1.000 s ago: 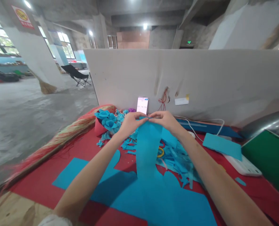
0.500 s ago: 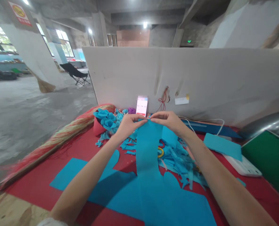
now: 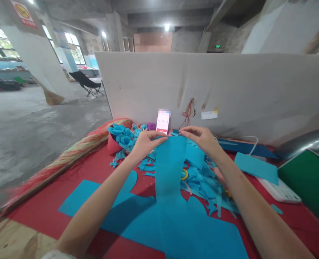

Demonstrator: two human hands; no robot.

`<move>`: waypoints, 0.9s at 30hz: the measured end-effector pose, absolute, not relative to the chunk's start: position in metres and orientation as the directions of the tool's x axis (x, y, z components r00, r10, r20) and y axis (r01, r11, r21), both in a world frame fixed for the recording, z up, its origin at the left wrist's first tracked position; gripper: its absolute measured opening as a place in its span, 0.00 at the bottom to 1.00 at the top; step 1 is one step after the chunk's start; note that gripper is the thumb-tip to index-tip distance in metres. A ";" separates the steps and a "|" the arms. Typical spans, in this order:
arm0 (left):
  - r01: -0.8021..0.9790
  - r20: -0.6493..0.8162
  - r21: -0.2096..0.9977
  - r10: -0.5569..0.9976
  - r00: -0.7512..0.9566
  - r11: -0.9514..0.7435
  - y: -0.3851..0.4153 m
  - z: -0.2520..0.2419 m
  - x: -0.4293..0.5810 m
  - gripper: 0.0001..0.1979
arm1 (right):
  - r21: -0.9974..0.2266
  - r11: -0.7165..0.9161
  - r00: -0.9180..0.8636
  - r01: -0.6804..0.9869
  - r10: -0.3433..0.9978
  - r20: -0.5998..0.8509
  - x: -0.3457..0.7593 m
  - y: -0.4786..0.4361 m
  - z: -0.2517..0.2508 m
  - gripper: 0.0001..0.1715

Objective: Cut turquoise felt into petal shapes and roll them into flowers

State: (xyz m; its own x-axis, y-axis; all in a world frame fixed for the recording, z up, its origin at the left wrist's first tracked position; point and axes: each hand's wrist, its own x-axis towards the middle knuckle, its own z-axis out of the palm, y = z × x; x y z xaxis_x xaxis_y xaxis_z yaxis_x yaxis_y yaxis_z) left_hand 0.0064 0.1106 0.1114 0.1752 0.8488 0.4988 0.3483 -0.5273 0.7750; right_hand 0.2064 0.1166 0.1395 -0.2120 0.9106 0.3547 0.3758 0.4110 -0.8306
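A long strip of a blue sheet (image 3: 170,172), paper or thin cloth, is held up in front of me by its top edge. Its lower part widens over the table, with curved cut-outs along the sides. My left hand (image 3: 151,142) pinches the top left corner between thumb and fingers. At the top right corner my right hand (image 3: 198,136) is also closed, thumb against fingertips. A small light blue piece (image 3: 175,133) shows just left of the right fingertips; whether it is held, I cannot tell. Yellow-handled scissors (image 3: 184,175) lie partly hidden behind the strip.
Blue scraps (image 3: 210,190) are heaped on the red table cover (image 3: 84,165). Blue rosettes (image 3: 123,136) stand at the back left, near a lit phone (image 3: 162,122). A white board (image 3: 148,82) closes off the back. At right lie a blue stack (image 3: 256,167) and a green board (image 3: 307,187).
My right hand has moved right along the strip's top edge, away from the left hand. The fingertips, close together before, now stand apart. My left hand stays at its corner.
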 end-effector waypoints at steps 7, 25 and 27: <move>0.314 0.502 0.779 0.840 0.206 -0.543 0.098 0.121 0.011 0.09 | -0.833 0.417 -0.283 0.363 0.901 0.328 0.190 0.102 0.146 0.13; 0.314 0.544 0.755 0.817 0.192 -0.576 0.105 0.118 0.001 0.12 | -0.779 0.452 -0.249 0.436 0.892 0.378 0.209 0.106 0.138 0.14; 0.308 0.555 0.747 0.808 0.198 -0.589 0.104 0.120 -0.002 0.12 | -0.764 0.471 -0.247 0.441 0.882 0.402 0.209 0.106 0.134 0.13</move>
